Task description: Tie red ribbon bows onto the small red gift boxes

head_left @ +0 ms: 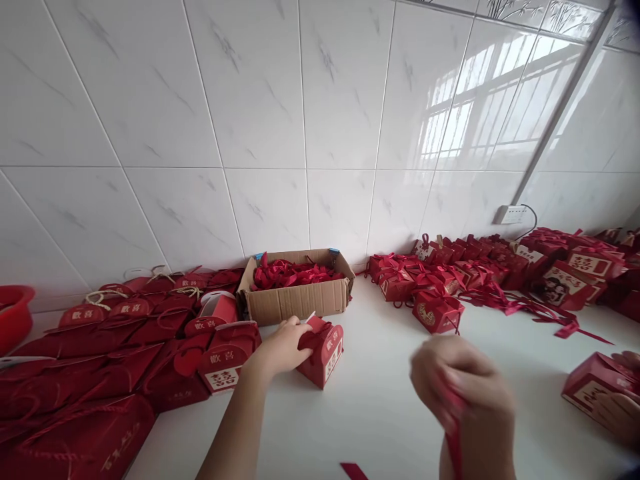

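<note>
My left hand (286, 345) grips a small red gift box (321, 353) from its left side, fingers at the top flap; the box stands upright on the white table. It has a rounded flap and a white panel with red characters on its end. My right hand (463, 383), blurred by motion, is closed on a red ribbon (454, 443) that hangs down from the fist. The tip of another red ribbon piece (354, 471) lies at the table's front edge, between my arms.
Behind my left hand stands a cardboard box (295, 303) full of red ribbons. Many red boxes (115, 340) crowd the left; ribbon-tied ones (437, 312) line the back right. Another person's hands (617, 407) hold a red box (590, 383) at the right edge. A red basin (15, 317) sits far left.
</note>
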A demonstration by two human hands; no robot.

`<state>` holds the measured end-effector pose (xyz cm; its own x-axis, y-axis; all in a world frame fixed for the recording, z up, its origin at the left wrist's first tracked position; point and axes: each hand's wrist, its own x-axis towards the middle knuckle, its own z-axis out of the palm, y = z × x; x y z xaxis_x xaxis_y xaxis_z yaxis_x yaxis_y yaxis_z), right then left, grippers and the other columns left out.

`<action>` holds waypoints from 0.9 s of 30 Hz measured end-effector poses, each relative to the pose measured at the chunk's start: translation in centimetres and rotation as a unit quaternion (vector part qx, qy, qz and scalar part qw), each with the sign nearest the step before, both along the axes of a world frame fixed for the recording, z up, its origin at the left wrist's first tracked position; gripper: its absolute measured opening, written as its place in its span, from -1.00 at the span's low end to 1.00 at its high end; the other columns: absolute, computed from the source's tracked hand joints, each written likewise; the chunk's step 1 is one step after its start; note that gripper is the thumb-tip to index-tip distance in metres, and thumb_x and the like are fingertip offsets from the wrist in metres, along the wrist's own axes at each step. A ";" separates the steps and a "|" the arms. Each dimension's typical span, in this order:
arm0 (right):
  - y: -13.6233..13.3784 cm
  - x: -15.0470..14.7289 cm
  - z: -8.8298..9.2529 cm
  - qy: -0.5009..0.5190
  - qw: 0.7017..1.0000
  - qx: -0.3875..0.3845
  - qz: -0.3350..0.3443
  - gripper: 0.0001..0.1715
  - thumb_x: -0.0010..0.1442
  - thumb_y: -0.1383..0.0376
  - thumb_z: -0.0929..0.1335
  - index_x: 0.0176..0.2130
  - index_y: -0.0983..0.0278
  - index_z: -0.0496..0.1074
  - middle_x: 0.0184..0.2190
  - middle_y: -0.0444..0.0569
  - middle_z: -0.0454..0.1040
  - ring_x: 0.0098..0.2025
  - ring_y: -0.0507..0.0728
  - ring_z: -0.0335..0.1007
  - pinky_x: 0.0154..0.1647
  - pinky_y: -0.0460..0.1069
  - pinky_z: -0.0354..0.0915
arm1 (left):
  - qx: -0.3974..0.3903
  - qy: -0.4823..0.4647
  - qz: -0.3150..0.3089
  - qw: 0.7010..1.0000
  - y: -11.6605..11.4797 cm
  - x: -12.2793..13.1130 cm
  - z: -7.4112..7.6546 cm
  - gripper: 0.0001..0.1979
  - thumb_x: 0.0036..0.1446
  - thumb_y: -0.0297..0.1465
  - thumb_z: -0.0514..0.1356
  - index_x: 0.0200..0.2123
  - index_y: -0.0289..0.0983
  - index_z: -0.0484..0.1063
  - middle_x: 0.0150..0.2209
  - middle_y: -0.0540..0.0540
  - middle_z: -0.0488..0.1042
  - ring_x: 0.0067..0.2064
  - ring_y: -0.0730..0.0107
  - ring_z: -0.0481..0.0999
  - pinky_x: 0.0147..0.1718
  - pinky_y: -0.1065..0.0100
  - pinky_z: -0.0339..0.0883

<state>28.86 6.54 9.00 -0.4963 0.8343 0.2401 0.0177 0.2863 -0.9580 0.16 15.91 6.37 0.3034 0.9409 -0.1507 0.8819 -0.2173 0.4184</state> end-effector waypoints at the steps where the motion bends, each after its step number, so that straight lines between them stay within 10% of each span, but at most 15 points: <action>1: 1.6 -1.1 0.5 -0.010 1.000 -0.007 -0.005 -0.37 0.15 -0.14 0.23 -0.65 0.26 0.32 -0.71 -0.07 0.32 -0.71 -0.03 0.10 -0.64 -0.07 0.09 | -0.001 0.004 0.009 1.000 0.0 0.0 0.0 -0.62 0.07 -0.26 0.08 -0.01 -0.02 0.39 -0.02 -0.12 0.35 -0.05 0.07 0.45 -0.25 0.23 0.38; 8: 8.5 -4.7 -1.3 -0.292 0.947 -0.082 -0.106 -0.56 0.20 0.15 0.21 -0.63 0.29 0.22 -0.61 -0.15 0.35 -0.69 -0.08 0.16 -0.65 -0.14 0.08 | 0.121 -0.021 -0.007 0.992 0.9 0.5 -0.8 -0.66 0.09 -0.27 0.12 -0.04 -0.09 0.42 0.16 -0.14 0.22 0.24 0.07 0.13 0.07 0.13 0.22; 16: 10.7 -4.4 -3.7 -0.310 0.943 -0.103 -0.067 -0.58 0.15 0.16 0.26 -0.65 0.28 0.24 -0.63 -0.13 0.40 -0.69 -0.05 0.18 -0.62 -0.11 0.11 | 0.173 -0.035 -0.018 0.984 2.0 2.6 -2.0 -0.85 0.09 -0.40 0.13 -0.29 -0.25 0.48 0.11 -0.26 0.31 0.20 0.02 0.18 0.10 0.01 0.17; 27: 11.0 -4.3 -4.1 -0.295 0.948 -0.114 -0.043 -0.58 0.14 0.16 0.27 -0.66 0.28 0.26 -0.64 -0.14 0.40 -0.69 -0.06 0.17 -0.62 -0.12 0.10 | 0.012 -0.077 -0.099 0.992 -2.5 -2.6 2.8 -0.86 0.06 -0.20 0.20 -0.40 -0.11 0.46 0.24 0.01 0.20 0.33 0.05 -0.05 0.15 -0.03 0.13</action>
